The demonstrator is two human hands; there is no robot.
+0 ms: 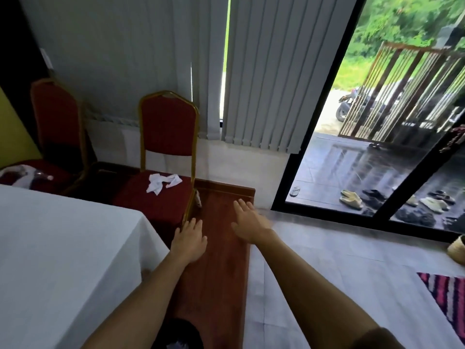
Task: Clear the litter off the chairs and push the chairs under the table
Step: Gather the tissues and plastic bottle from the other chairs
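Observation:
A red chair (167,127) with a gold frame stands just beyond the corner of the table (55,248), which wears a white cloth. Crumpled white tissue (162,182) lies on its seat. A second red chair (55,117) stands further left, with a plastic bottle and wrapper (22,175) on its seat. My left hand (188,239) hovers open near the front right corner of the near chair's seat. My right hand (247,221) is stretched out open over the brown carpet, to the right of that chair. Neither hand holds anything.
A brown carpet strip (221,260) runs along the table's right side. Grey vertical blinds (264,71) hang behind the chairs. A glass sliding door (352,159) on the right shows shoes outside. A striped mat (448,295) lies on the pale floor at right.

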